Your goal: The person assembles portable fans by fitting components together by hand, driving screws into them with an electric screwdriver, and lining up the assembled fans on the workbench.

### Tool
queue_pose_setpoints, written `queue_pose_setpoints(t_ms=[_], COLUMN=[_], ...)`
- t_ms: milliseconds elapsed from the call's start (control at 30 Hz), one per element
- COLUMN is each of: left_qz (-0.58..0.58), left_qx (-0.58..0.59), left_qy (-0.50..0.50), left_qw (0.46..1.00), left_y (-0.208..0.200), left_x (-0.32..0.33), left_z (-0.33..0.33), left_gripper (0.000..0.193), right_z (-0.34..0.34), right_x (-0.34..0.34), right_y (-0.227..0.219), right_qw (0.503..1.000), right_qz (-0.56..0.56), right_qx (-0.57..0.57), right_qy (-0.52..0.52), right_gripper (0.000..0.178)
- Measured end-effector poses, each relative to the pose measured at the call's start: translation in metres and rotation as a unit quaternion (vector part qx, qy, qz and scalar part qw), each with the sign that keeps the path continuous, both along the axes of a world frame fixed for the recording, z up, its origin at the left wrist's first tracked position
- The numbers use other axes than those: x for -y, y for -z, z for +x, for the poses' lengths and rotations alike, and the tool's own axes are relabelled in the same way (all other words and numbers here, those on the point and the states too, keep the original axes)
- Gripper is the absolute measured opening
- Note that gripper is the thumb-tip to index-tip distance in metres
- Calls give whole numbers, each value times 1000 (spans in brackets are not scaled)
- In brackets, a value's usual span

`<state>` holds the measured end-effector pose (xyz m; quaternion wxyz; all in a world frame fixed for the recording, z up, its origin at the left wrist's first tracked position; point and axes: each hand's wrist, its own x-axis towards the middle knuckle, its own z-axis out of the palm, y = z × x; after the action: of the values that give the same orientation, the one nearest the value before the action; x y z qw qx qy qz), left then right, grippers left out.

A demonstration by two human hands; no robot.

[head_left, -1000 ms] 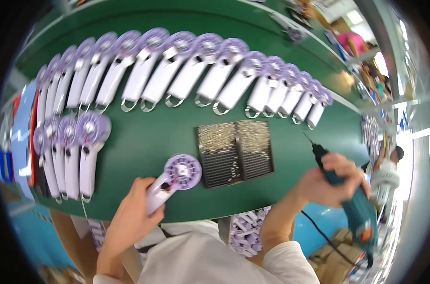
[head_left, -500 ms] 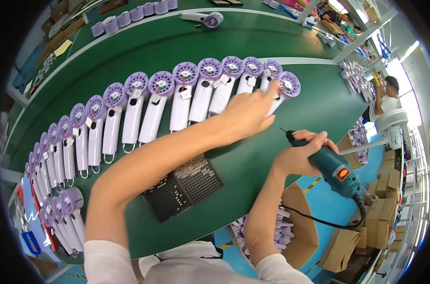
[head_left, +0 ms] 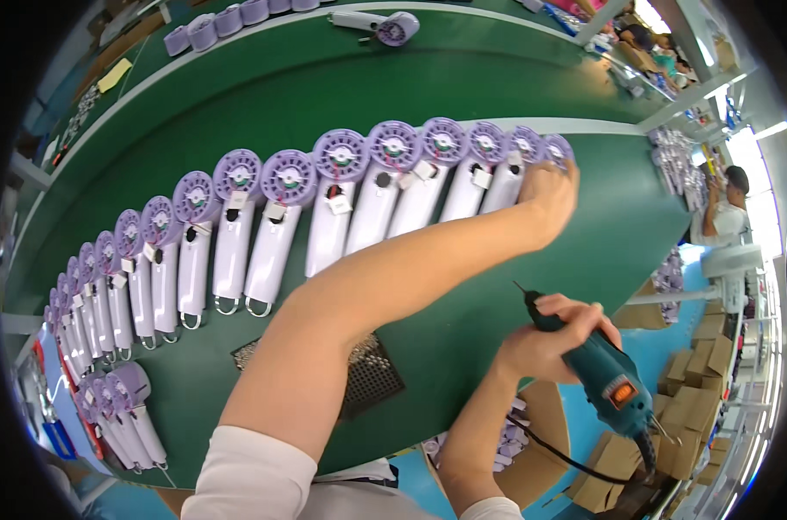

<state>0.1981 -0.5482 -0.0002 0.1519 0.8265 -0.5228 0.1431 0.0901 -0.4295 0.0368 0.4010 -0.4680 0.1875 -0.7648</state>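
Note:
A long row of lilac handheld fans (head_left: pixel 327 238) lies on the green table. Their round heads point away from me, showing the open motor side, with small white connectors and wires at the necks. At the row's right end, my left hand (head_left: pixel 551 198) is closed over the handle of the last fan (head_left: pixel 556 151); its head shows past my fingers, while the handle is hidden. Over the table's near right edge, my right hand (head_left: pixel 545 348) grips a dark green electric screwdriver (head_left: pixel 608 377). Its thin bit points up and left, apart from the fans.
A black perforated screw tray (head_left: pixel 372 381) lies partly behind my left arm. More fans (head_left: pixel 138 416) are grouped at near left, and one lies on the far belt (head_left: pixel 398 29). A cardboard box (head_left: pixel 545 425) of lilac parts stands below the edge. Another person (head_left: pixel 727 208) sits at right.
My left hand has moved right and curled over the end fan; earlier its fingers pointed at the fans' necks. The screwdriver has dropped slightly nearer me, still in my right hand.

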Motion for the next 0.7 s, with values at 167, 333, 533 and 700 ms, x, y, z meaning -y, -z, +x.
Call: queue_pose_setpoints(t_ms=[167, 333, 533, 700], left_qz=[-104, -50, -25, -103], left_qx=[-13, -104, -78, -168], left_qy=[46, -132, -333, -310], left_qw=[993, 984, 939, 930], left_y=[-66, -36, 10, -10], left_x=[-40, -74, -89, -112], left_z=[86, 245, 321, 303], left_gripper=[41, 52, 77, 65], right_z=[-7, -1, -2, 3], right_x=[6, 2, 4, 3], right_y=[6, 11, 26, 22], right_qw=[999, 994, 985, 985], right_qz=[-29, -13, -32, -50], right_qx=[-21, -105, -166, -166], right_qy=[13, 17, -26, 1], right_gripper=[18, 18, 22, 20])
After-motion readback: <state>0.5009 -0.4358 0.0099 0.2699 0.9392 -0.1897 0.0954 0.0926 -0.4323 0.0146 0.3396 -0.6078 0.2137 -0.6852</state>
